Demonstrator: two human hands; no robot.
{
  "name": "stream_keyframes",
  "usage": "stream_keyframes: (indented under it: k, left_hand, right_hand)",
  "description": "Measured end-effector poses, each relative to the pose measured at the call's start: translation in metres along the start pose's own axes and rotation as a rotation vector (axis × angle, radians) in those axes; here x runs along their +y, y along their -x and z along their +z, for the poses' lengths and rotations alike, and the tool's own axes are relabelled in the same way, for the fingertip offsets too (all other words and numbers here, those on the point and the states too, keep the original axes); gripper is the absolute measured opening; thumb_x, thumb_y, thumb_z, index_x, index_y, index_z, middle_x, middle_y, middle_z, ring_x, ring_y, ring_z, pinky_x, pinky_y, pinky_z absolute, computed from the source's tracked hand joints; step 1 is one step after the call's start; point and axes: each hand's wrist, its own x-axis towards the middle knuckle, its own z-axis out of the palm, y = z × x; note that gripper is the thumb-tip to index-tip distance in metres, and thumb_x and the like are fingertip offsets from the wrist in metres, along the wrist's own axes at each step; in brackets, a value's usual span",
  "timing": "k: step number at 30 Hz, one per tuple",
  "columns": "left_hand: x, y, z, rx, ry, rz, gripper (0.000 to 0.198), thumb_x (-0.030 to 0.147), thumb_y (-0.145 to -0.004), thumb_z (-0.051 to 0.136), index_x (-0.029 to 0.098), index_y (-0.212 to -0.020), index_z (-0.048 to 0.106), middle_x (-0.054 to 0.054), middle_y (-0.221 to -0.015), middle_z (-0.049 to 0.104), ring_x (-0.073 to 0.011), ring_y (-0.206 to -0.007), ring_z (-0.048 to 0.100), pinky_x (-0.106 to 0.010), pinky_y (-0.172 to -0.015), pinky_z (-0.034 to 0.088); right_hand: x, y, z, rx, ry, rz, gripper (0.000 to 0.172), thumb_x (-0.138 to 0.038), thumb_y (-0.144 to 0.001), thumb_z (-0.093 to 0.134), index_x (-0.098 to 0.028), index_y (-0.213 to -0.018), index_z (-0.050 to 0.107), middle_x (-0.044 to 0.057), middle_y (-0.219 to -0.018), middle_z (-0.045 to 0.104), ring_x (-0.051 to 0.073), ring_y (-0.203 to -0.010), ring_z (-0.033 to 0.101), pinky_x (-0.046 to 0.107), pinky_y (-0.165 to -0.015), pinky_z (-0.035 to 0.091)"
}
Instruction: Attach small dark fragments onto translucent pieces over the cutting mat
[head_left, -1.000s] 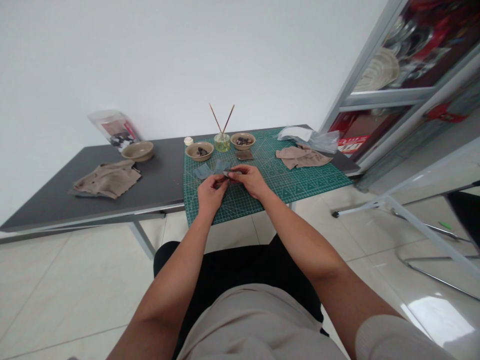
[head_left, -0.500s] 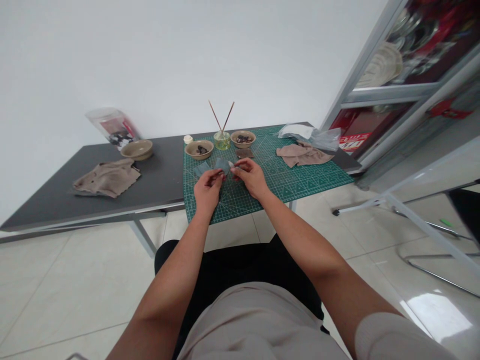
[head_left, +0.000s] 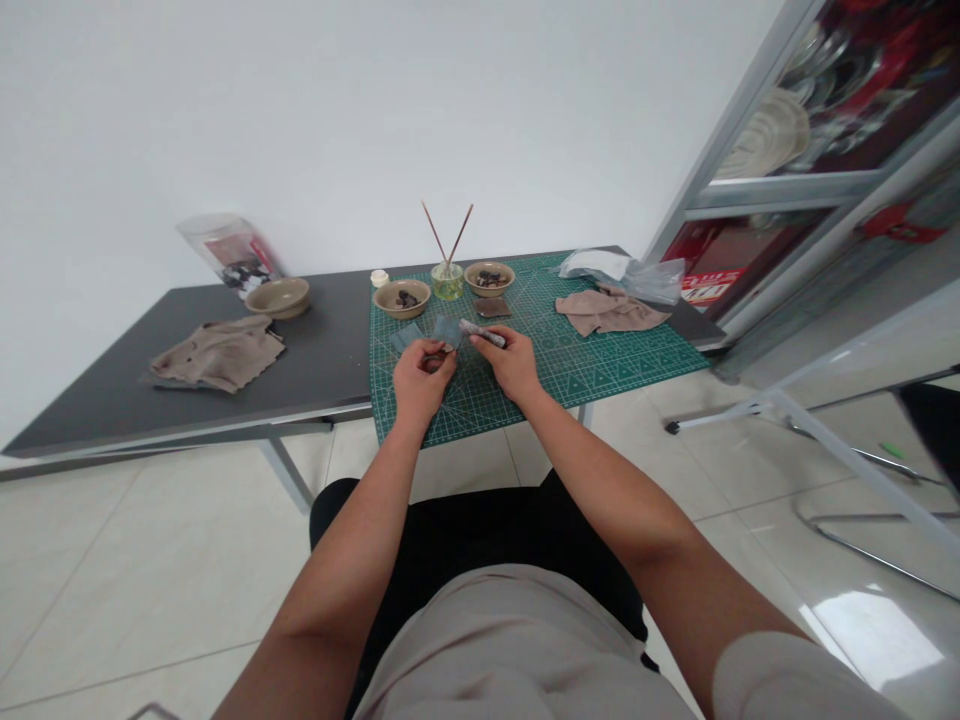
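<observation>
Both my hands work over the green cutting mat [head_left: 600, 350] on the dark table. My left hand [head_left: 420, 380] is closed, pinching a small dark piece by the edge of a grey-blue sheet [head_left: 446, 328]. My right hand [head_left: 514, 362] is closed on a small grey stick-like piece [head_left: 481, 333] that points up and left from its fingers. A second grey-blue sheet [head_left: 405, 338] lies on the mat beside the first. Just beyond stand two tan bowls [head_left: 402, 298] [head_left: 489, 278] with dark bits in them and a small glass jar [head_left: 448, 283] holding two thin sticks.
A beige cloth [head_left: 611, 310] and a clear plastic bag [head_left: 637, 275] lie at the mat's right. On the bare table [head_left: 322, 350] to the left are another beige cloth [head_left: 217, 352], an empty tan bowl [head_left: 279, 297] and a clear packet [head_left: 225, 255]. A metal shelf frame [head_left: 757, 190] stands at right.
My hands have drawn slightly apart. The right hand turned, and the grey stick-like piece now shows above its fingers. The left hand stays pinched near the grey-blue sheet.
</observation>
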Motion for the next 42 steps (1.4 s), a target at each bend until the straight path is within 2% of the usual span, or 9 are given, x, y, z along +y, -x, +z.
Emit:
stream_keyframes:
  k: [3, 12, 20, 24, 30, 35, 42]
  left_hand:
    - [0.001, 0.001, 0.0, -0.048, -0.027, 0.042, 0.017, 0.029, -0.076, 0.067, 0.019, -0.09, 0.062, -0.002, -0.086, 0.065, -0.012, -0.073, 0.062, -0.024, -0.066, 0.052]
    - [0.003, 0.001, -0.001, -0.106, -0.196, 0.131, 0.01, 0.024, -0.076, 0.063, 0.02, -0.079, 0.055, 0.002, -0.075, 0.056, -0.0115, -0.067, 0.054, -0.024, -0.065, 0.046]
    - [0.002, 0.002, 0.001, -0.066, -0.091, -0.012, 0.014, 0.029, -0.075, 0.066, 0.021, -0.08, 0.055, 0.005, -0.065, 0.055, -0.0095, -0.055, 0.051, -0.022, -0.055, 0.042]
    - [-0.005, 0.001, 0.0, -0.052, -0.01, -0.017, 0.018, 0.03, -0.079, 0.062, 0.021, -0.095, 0.064, 0.001, -0.078, 0.066, -0.0113, -0.063, 0.062, -0.024, -0.063, 0.05]
    - [-0.001, -0.003, -0.006, -0.025, -0.107, 0.059, 0.023, 0.017, -0.075, 0.059, 0.021, -0.092, 0.074, -0.003, -0.09, 0.073, -0.0141, -0.078, 0.066, -0.028, -0.077, 0.052]
    - [0.006, -0.003, -0.008, -0.007, -0.15, 0.07, 0.022, 0.013, -0.073, 0.058, 0.02, -0.085, 0.076, -0.002, -0.085, 0.074, -0.0134, -0.076, 0.065, -0.026, -0.074, 0.051]
    - [0.007, -0.001, -0.007, -0.013, -0.156, 0.049, 0.025, 0.015, -0.075, 0.058, 0.02, -0.091, 0.076, -0.002, -0.087, 0.074, -0.0127, -0.076, 0.065, -0.025, -0.076, 0.051]
  right_hand:
    - [0.003, 0.0, 0.0, -0.008, -0.008, 0.046, 0.028, -0.045, -0.073, 0.071, -0.018, -0.081, 0.069, -0.001, -0.07, 0.062, 0.014, -0.067, 0.054, 0.026, -0.065, 0.043]
    - [0.0, 0.001, -0.002, -0.082, 0.004, 0.052, 0.029, -0.046, -0.073, 0.07, -0.018, -0.078, 0.067, -0.003, -0.066, 0.06, 0.012, -0.061, 0.052, 0.024, -0.059, 0.039]
    - [0.004, 0.0, -0.001, -0.084, -0.012, 0.065, 0.028, -0.045, -0.072, 0.071, -0.018, -0.077, 0.067, -0.002, -0.065, 0.06, 0.012, -0.058, 0.052, 0.024, -0.057, 0.04]
    - [0.007, 0.0, 0.0, -0.077, -0.058, 0.094, 0.03, -0.046, -0.07, 0.072, -0.019, -0.081, 0.066, -0.002, -0.07, 0.062, 0.012, -0.06, 0.054, 0.025, -0.057, 0.043]
    - [0.006, -0.001, 0.001, -0.082, -0.078, 0.111, 0.031, -0.045, -0.069, 0.073, -0.018, -0.082, 0.066, -0.002, -0.069, 0.062, 0.012, -0.059, 0.054, 0.025, -0.056, 0.044]
    - [0.007, -0.001, 0.0, -0.087, -0.05, 0.093, 0.033, -0.045, -0.069, 0.073, -0.017, -0.083, 0.066, -0.002, -0.069, 0.061, 0.012, -0.058, 0.055, 0.024, -0.055, 0.044]
    - [0.011, -0.002, -0.001, -0.093, -0.033, 0.07, 0.032, -0.045, -0.07, 0.072, -0.017, -0.084, 0.065, -0.002, -0.068, 0.061, 0.011, -0.057, 0.053, 0.023, -0.054, 0.043]
